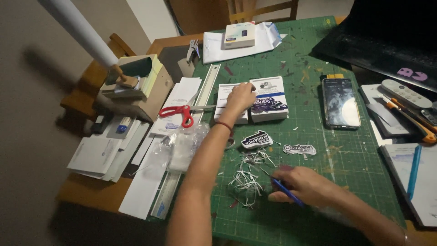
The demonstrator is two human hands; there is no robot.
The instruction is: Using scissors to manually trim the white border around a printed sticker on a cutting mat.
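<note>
with the left hand [240, 96] resting flat and open-fingered on the card stacks [252, 100] and the right hand's [304, 184] grip closed around a blue craft knife [287, 192], its blade could snag the paper trimmings [249, 175] or nick the cut stickers [257, 139] just beyond on the bench [318, 59].

dim warm indoor light | dark corners | soft focus, slight motion blur

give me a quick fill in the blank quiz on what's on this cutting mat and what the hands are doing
1. The left hand rests on a stack of white ____.
2. The right hand holds a ____ craft knife.
3. The scissors have ____ handles.
4. The phone lies on the ____ cutting mat.

Missing words: cards; blue; red; green
</note>
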